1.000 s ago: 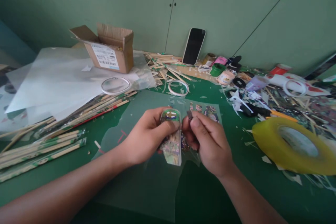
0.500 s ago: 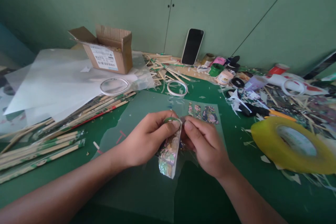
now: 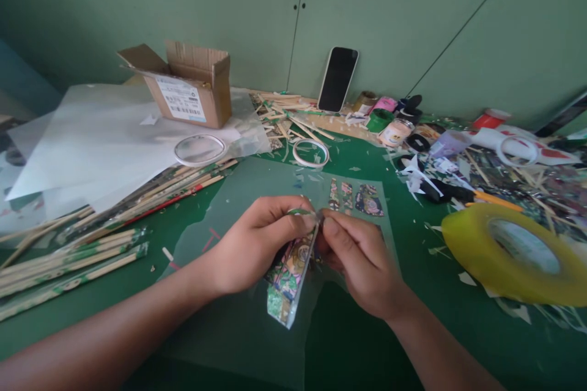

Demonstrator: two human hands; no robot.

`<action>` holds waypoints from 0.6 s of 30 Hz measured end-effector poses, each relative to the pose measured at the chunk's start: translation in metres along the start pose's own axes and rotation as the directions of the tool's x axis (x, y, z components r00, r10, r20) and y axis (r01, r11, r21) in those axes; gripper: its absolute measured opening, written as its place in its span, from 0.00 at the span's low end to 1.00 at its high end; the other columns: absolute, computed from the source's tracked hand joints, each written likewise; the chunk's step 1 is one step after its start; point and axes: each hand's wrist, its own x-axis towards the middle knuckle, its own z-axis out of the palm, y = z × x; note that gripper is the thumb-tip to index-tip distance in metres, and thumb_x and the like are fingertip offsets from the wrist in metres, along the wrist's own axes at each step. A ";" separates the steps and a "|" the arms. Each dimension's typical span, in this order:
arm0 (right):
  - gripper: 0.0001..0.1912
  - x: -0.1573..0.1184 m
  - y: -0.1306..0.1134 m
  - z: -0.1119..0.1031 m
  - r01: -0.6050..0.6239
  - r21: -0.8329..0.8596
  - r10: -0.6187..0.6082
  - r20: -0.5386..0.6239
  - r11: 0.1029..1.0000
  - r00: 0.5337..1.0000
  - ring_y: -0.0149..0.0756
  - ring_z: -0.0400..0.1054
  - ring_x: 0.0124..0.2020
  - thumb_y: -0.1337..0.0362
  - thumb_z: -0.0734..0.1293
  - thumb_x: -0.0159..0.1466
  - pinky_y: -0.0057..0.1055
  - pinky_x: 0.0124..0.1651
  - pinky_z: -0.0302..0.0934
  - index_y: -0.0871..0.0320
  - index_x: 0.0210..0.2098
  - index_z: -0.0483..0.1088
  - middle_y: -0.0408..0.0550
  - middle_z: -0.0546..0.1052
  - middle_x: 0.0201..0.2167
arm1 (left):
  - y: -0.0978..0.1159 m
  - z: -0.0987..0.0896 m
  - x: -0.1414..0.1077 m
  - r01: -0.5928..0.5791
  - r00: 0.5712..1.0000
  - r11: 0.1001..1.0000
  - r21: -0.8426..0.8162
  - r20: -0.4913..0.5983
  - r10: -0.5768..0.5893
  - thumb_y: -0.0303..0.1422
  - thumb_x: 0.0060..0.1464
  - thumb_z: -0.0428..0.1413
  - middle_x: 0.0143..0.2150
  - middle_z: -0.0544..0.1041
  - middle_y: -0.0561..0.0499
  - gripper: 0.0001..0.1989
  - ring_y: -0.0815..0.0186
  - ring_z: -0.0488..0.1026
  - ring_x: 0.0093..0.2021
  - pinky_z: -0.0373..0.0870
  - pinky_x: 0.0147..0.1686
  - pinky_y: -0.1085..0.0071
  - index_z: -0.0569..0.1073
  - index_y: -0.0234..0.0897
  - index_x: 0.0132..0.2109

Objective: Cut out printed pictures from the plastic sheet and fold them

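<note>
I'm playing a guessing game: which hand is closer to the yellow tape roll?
Right. The right hand is left of the yellow tape roll, not touching; the left hand is farther left.

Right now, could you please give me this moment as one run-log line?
left hand: holding patterned strip; right hand: at strip's upper end, grasp unclear; below: translucent sheet; behind: phone, cardboard box

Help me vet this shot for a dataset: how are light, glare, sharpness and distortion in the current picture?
Head view: dim light, the green tabletop darkest near the bottom centre; head view: small glints on the patterned strip; head view: overall softness, print on the carton label too blurred to read; head view: the yellow tape roll apparently stretched toward the right edge.
</note>
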 end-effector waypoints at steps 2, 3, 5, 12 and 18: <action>0.19 0.000 -0.001 -0.001 0.002 -0.016 -0.002 -0.001 1.000 1.000 0.24 0.50 0.21 0.55 0.56 0.71 0.27 0.24 0.46 0.57 0.25 0.57 0.36 0.56 0.20 | 0.000 0.000 0.000 -0.001 1.000 1.000 0.014 -0.006 0.001 0.32 0.58 0.50 0.24 0.65 0.56 0.11 0.74 0.59 0.25 0.58 0.26 0.77 0.68 0.33 0.28; 0.19 0.000 -0.001 -0.001 0.003 -0.026 -0.003 0.000 1.000 1.000 0.24 0.50 0.21 0.55 0.56 0.71 0.27 0.24 0.46 0.57 0.25 0.57 0.37 0.56 0.20 | 0.000 0.000 -0.001 -0.002 1.000 1.000 0.017 -0.012 0.002 0.32 0.58 0.51 0.24 0.65 0.56 0.11 0.74 0.60 0.25 0.58 0.27 0.77 0.68 0.33 0.28; 0.19 0.000 -0.002 -0.001 0.006 -0.043 -0.006 0.012 0.999 1.000 0.24 0.51 0.21 0.55 0.55 0.71 0.27 0.24 0.46 0.57 0.25 0.57 0.37 0.57 0.20 | 0.001 0.001 -0.001 -0.001 1.000 1.000 0.003 -0.014 0.001 0.32 0.58 0.51 0.25 0.65 0.56 0.10 0.74 0.60 0.26 0.59 0.27 0.77 0.68 0.33 0.29; 0.20 0.000 -0.004 -0.001 0.011 -0.048 -0.009 0.050 0.999 0.999 0.24 0.51 0.22 0.55 0.54 0.71 0.27 0.25 0.46 0.57 0.25 0.56 0.37 0.57 0.20 | 0.004 0.003 -0.003 0.018 1.000 0.999 -0.036 -0.003 -0.018 0.30 0.57 0.48 0.25 0.66 0.56 0.09 0.74 0.60 0.25 0.58 0.26 0.77 0.66 0.33 0.29; 0.19 0.000 -0.003 0.001 0.026 -0.084 -0.025 0.022 0.996 0.999 0.24 0.51 0.22 0.57 0.55 0.71 0.26 0.26 0.48 0.57 0.25 0.56 0.37 0.57 0.21 | 0.008 0.001 -0.005 -0.037 0.999 0.985 0.167 0.015 0.035 0.29 0.58 0.47 0.24 0.62 0.58 0.10 0.74 0.58 0.25 0.57 0.26 0.77 0.64 0.35 0.28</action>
